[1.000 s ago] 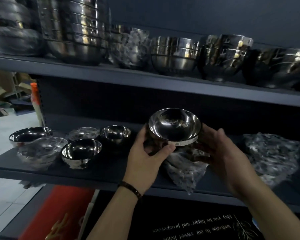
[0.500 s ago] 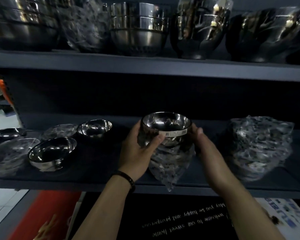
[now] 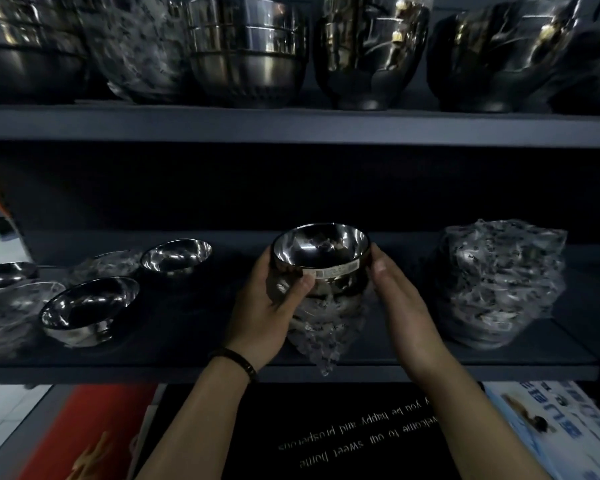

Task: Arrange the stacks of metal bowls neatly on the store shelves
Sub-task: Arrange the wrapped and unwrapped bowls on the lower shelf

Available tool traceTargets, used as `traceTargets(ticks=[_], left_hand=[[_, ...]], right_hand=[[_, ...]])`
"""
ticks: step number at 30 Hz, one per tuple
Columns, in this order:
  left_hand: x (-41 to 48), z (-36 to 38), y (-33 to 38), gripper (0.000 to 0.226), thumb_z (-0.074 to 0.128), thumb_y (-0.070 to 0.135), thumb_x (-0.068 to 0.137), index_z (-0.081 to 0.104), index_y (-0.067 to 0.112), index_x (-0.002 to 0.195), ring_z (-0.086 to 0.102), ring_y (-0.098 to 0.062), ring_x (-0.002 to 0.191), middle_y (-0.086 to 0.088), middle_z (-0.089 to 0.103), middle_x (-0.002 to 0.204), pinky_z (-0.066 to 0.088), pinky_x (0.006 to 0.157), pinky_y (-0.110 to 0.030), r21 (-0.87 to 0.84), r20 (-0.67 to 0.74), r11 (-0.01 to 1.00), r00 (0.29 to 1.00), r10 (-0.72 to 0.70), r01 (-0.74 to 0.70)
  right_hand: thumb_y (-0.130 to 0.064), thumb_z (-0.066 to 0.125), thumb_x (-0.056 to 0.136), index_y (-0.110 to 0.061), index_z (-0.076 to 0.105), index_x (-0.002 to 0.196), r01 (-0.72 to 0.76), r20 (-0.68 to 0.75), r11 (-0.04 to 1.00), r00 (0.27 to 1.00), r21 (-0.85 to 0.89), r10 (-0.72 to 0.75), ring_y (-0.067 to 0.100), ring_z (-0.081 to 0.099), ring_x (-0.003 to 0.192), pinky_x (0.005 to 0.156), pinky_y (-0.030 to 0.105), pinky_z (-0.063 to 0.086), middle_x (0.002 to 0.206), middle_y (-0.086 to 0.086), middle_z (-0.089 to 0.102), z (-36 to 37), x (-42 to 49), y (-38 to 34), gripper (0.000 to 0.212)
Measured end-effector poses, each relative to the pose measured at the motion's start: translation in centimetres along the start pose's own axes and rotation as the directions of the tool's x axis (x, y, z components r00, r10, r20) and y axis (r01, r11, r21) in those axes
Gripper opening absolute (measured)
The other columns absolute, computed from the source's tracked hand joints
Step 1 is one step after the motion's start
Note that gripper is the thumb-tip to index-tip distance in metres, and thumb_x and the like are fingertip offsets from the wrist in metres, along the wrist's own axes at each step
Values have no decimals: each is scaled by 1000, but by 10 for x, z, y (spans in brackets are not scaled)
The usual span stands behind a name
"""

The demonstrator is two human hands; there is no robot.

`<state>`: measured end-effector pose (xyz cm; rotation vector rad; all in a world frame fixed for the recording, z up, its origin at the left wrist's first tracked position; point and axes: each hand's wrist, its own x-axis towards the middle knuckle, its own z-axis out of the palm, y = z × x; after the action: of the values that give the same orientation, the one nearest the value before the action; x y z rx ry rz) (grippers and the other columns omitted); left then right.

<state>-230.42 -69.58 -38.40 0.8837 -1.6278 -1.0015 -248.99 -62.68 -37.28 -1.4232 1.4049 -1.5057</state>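
A stack of shiny metal bowls (image 3: 321, 251) stands mid-shelf on the lower shelf (image 3: 187, 370), its lower part in crumpled clear plastic wrap (image 3: 321, 337). My left hand (image 3: 267, 306) grips the stack's left side, thumb across a label strip under the rim. My right hand (image 3: 400, 303) lies flat against its right side. To the right sits a plastic-wrapped stack of bowls (image 3: 499, 285). Loose bowls sit to the left: one near the front (image 3: 89, 308), one further back (image 3: 175, 258).
The upper shelf (image 3: 291, 128) carries several tall stacks of larger metal bowls (image 3: 248, 50). More bowls, some wrapped (image 3: 11, 310), crowd the lower shelf's left end. Below lie a black doormat with white lettering (image 3: 343, 431), a red mat (image 3: 94, 431) and a blue-printed package (image 3: 551, 427).
The view has moved closer and to the right. The bowl stack has gone from tilted toward me to upright, set further back on the shelf, both hands still on its sides.
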Motion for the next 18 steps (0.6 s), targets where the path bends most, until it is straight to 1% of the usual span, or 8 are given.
traceTargets(ticks=[2, 5, 8, 10, 12, 13, 15, 18], left_hand=[[1, -8, 9, 58, 69, 33, 96, 47, 37, 150, 59, 11, 120, 27, 65, 130, 52, 93, -13, -11, -19, 999, 999, 42, -42], [0, -27, 20, 60, 65, 47, 94, 46, 36, 151, 59, 3, 126, 20, 64, 136, 50, 104, -26, -10, -79, 997, 994, 79, -80], [-8, -51, 21, 56, 48, 67, 90, 50, 50, 144, 59, 0, 127, 23, 64, 135, 49, 106, -35, -51, -202, 999, 979, -20, 10], [-17, -66, 19, 53, 44, 74, 86, 56, 55, 135, 67, -6, 114, 17, 71, 122, 55, 90, -36, -71, -270, 993, 956, -112, 97], [-24, -79, 12, 43, 52, 70, 91, 64, 48, 126, 72, -14, 98, 3, 75, 106, 55, 73, -35, -134, -318, 980, 930, -183, 147], [-26, -82, 8, 37, 57, 65, 94, 67, 43, 122, 72, -18, 94, -2, 75, 101, 55, 69, -36, -179, -337, 970, 915, -219, 167], [-30, -94, -1, 26, 59, 51, 99, 69, 37, 118, 71, -22, 90, -5, 74, 99, 55, 65, -36, -221, -364, 949, 883, -296, 227], [-38, -113, -10, 20, 59, 44, 101, 69, 33, 114, 72, -21, 82, -8, 76, 97, 58, 62, -34, -199, -369, 922, 846, -384, 332]], right_hand=[[-85, 47, 90, -57, 44, 152, 26, -34, 1000, 999, -8, -27, -4, 36, 150, 126, 43, 29, 159, -27, 45, 5, 0, -8, 68], [-93, 49, 81, -59, 40, 153, 55, -49, 998, 997, -19, -55, -4, 34, 151, 128, 46, 28, 161, -26, 41, 21, -1, -20, 80], [-85, 46, 85, -71, 41, 144, 74, 8, 993, 997, -96, -74, -3, 33, 151, 127, 47, 29, 156, -33, 43, 45, -9, -31, 61], [-85, 45, 85, -79, 39, 138, 75, 73, 986, 995, -146, -65, 0, 30, 153, 127, 49, 30, 158, -31, 40, 62, -16, -38, 54], [-79, 52, 88, -83, 36, 134, 75, 128, 968, 991, -239, -45, 3, 36, 148, 123, 47, 35, 150, -30, 44, 77, -21, -44, 49], [-70, 57, 91, -80, 36, 135, 97, 154, 945, 987, -313, -51, 4, 36, 144, 120, 43, 36, 139, -32, 46, 83, -23, -44, 50], [-54, 62, 95, -61, 34, 148, 165, 181, 850, 980, -501, -83, 5, 33, 135, 117, 41, 33, 126, -32, 49, 99, -25, -41, 60], [-50, 58, 97, -41, 31, 154, 192, 199, 699, 977, -689, -73, 12, 23, 139, 116, 40, 27, 143, -21, 48, 125, -25, -34, 64]])
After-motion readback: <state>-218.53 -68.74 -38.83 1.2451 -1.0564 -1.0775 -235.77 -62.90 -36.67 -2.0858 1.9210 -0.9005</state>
